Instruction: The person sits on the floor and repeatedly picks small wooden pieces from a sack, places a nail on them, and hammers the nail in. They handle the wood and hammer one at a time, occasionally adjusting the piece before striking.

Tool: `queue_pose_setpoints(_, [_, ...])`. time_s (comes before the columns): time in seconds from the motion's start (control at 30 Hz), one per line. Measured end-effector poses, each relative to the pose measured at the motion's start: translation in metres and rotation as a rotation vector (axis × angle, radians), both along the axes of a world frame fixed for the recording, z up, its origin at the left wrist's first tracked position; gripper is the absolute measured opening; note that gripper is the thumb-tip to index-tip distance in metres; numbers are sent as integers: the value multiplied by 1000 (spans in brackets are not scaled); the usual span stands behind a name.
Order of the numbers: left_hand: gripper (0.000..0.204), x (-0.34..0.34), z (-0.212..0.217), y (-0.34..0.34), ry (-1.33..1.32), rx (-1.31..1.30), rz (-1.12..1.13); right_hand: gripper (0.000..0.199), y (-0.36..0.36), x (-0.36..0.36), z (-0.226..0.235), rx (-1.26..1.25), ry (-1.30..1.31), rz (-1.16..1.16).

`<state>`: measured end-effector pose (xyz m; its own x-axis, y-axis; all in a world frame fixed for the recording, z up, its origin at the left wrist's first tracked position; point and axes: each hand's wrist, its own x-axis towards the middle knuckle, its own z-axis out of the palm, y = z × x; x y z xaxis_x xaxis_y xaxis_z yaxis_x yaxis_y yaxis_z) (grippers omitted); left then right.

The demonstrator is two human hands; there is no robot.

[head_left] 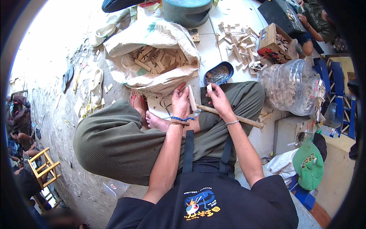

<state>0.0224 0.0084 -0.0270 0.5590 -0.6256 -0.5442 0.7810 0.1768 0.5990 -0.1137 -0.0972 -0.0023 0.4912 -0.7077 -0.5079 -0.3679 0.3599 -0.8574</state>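
My left hand [180, 102], with cords round its wrist, is closed on a pale wooden strip [192, 97] that stands nearly upright over my lap. Between the fingertips of my right hand [220, 100] is a small pale wood block [209, 87], just apart from the strip. Below both hands a round wooden handle [238, 117] slants across my right leg; whatever is at its left end is hard to make out. Beyond my right hand stands a dark blue oval tin [206, 78] holding many thin nails. A white woven sack [152, 32] full of wood offcuts gapes beyond my left hand.
Loose wood pieces [238, 47] lie scattered on the tiles at the far right, beside a wooden box [265, 40]. A large clear plastic jar [286, 87] is right of my knee. A green stool [187, 13] stands behind the sack. Other people sit at the edges.
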Motion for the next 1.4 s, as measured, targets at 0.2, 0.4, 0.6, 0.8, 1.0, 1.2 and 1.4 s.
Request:
queue_pose_setpoints(0.2, [41,1,-2,-1,-70,68,35,42,10,-9,2,-27,72,164])
queue_pose_setpoints(0.4, [39,3,-12,-3,-374,184,-57,40,12,-8,12,-58,-8,91])
queue_pose_setpoints(0.6, [32,-8,5,-11,-908,240,-117,29,1,-5,22,70,-85,4])
queue_pose_setpoints(0.8, [27,-10,18,-8,-1059,300,-296,28,-6,-1,24,190,-138,-39])
queue_pose_setpoints(1.0, [28,-8,16,-8,-1004,301,-350,24,-13,0,26,139,-50,64])
queue_pose_setpoints(1.2, [27,-10,17,-7,-974,260,-347,22,-15,-1,24,50,-61,77])
queue_pose_setpoints(1.4, [26,-9,19,-6,-1003,248,-293,26,-16,0,25,-73,-2,126])
